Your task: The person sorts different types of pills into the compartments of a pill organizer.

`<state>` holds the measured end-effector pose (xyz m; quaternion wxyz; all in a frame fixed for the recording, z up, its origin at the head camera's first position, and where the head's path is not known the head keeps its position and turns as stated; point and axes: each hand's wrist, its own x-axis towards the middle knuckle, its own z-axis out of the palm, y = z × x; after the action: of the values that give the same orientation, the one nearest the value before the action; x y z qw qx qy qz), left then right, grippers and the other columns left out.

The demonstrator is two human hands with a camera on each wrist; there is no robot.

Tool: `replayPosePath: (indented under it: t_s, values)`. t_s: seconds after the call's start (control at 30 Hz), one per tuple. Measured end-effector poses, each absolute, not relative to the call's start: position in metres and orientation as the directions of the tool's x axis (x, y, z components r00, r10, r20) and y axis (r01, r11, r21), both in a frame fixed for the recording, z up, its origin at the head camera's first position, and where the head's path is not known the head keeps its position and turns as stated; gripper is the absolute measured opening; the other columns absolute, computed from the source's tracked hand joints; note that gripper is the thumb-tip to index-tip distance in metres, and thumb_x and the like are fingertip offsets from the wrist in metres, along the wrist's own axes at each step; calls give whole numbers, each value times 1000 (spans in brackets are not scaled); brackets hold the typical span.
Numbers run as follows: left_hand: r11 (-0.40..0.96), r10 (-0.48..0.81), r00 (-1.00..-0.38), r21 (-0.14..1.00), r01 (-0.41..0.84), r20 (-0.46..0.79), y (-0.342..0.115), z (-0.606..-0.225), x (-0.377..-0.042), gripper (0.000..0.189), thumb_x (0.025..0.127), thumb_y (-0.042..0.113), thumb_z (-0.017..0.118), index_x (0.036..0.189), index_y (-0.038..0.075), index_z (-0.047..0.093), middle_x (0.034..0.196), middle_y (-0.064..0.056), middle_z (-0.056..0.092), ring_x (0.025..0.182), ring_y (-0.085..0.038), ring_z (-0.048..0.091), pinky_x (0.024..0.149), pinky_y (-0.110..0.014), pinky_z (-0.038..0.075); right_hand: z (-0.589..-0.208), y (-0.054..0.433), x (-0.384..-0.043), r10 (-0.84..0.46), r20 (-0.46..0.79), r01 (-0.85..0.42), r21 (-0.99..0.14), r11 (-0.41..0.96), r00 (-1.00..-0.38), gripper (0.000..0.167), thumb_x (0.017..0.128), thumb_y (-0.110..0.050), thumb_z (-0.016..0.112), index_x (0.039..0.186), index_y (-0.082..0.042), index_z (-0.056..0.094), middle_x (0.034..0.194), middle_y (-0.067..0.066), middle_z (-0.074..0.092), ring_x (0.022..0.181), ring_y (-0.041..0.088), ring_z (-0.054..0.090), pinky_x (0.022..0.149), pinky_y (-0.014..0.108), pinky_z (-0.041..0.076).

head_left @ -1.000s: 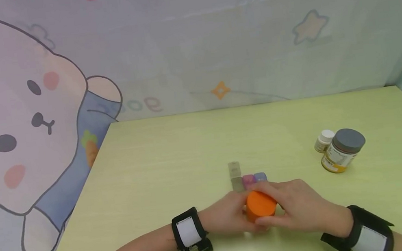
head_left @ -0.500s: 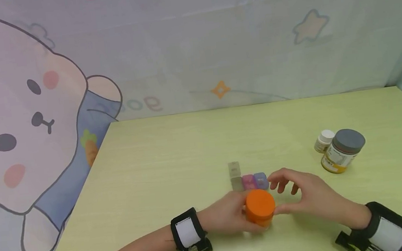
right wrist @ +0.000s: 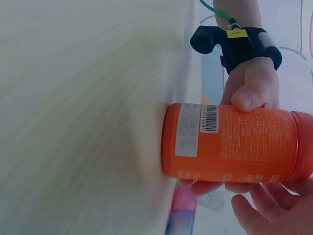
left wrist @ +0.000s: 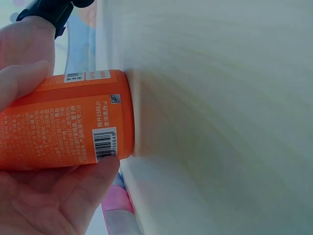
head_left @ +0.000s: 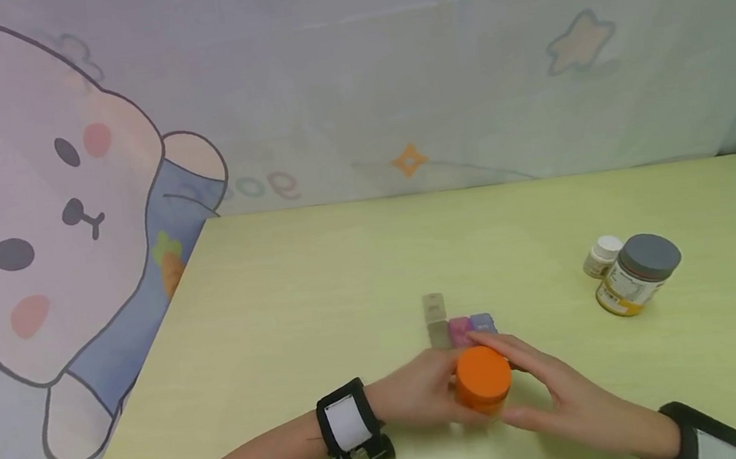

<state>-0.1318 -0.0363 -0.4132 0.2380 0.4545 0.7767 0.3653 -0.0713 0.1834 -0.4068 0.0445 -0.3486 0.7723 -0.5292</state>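
Note:
An orange bottle [head_left: 483, 380] with an orange screw cap [head_left: 484, 371] stands upright at the table's near middle. My left hand [head_left: 421, 388] grips its body from the left; in the left wrist view the thumb and fingers lie around the printed label [left wrist: 49, 132]. My right hand [head_left: 571, 406] is at the cap's right side, fingers extended behind it and thumb in front. Whether those fingertips touch the cap cannot be told. In the right wrist view, some right fingers [right wrist: 274, 210] show beside the cap end. The cap is on the bottle.
Just behind the bottle lie small lidded boxes in grey, pink [head_left: 461, 330] and blue [head_left: 483, 324], like a pill organizer. Farther right stand a small white-capped bottle [head_left: 603, 257] and a larger jar with a grey lid [head_left: 638, 276]. A printed curtain [head_left: 325, 77] hangs behind the table.
My right hand first held the cap, drew away to the right with fingers spread, and is now back around the cap's right side. My left hand keeps holding the bottle.

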Motion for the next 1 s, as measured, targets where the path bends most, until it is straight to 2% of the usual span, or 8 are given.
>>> replayPosePath:
  t_s: [0.13,0.2,0.3,0.53,0.6,0.73,0.83,1.0]
  values:
    - [322,882,-470,756,569,-22,-36,-412,-132,46,85,19,77,125,11,56,114,9,61,100,3,53,92,-15,40,-407,171,-77,-589,272,-456,-870,188,-761,84,89,-16,72,155,-18,20,156,5,30,141,16,28,106,18,22]
    - [327,881,-474,744,583,-16,-37,-411,-132,43,85,19,77,122,11,57,112,8,61,98,3,52,90,-14,41,-409,167,-80,-581,254,-441,-873,206,-773,85,88,-20,74,155,-19,21,154,7,34,139,13,31,106,17,23]
    - [330,877,-480,734,593,-6,-37,-411,-132,40,86,20,76,120,11,58,109,9,61,94,2,52,88,-13,41,-410,165,-85,-550,260,-460,-848,263,-794,84,85,-24,77,153,-16,27,149,10,41,135,14,38,105,18,26]
    - [328,869,-496,758,563,-8,-36,-412,-132,35,86,22,76,115,15,59,102,13,61,90,2,52,85,-15,43,-409,172,-90,-474,304,-514,-752,413,-826,91,75,-39,83,149,-21,34,141,1,48,125,19,48,96,44,44]
    - [328,868,-497,771,546,-17,-37,-412,-132,35,86,22,76,115,15,58,102,13,61,91,2,53,85,-16,44,-409,177,-90,-442,307,-502,-745,439,-843,91,73,-41,85,147,-22,36,140,0,48,123,16,47,93,43,46]
    - [328,866,-498,796,509,-39,-36,-409,-130,37,86,20,76,117,16,57,105,14,61,95,2,54,89,-17,43,-408,186,-89,-376,363,-508,-744,433,-853,87,66,-31,91,139,-17,45,133,4,53,119,10,47,89,32,45]
    - [332,866,-498,806,489,-54,-36,-408,-130,39,86,19,76,119,16,58,109,13,61,99,2,54,92,-19,42,-408,189,-86,-344,423,-538,-746,392,-838,75,63,-16,92,127,-13,52,128,6,56,116,7,49,86,27,46]
    - [345,861,-504,809,477,-70,-36,-408,-129,43,85,19,76,124,15,57,113,13,61,101,2,54,93,-19,41,-411,190,-76,-353,476,-585,-736,341,-805,56,68,-1,86,115,-15,59,125,2,57,114,7,52,82,26,49]
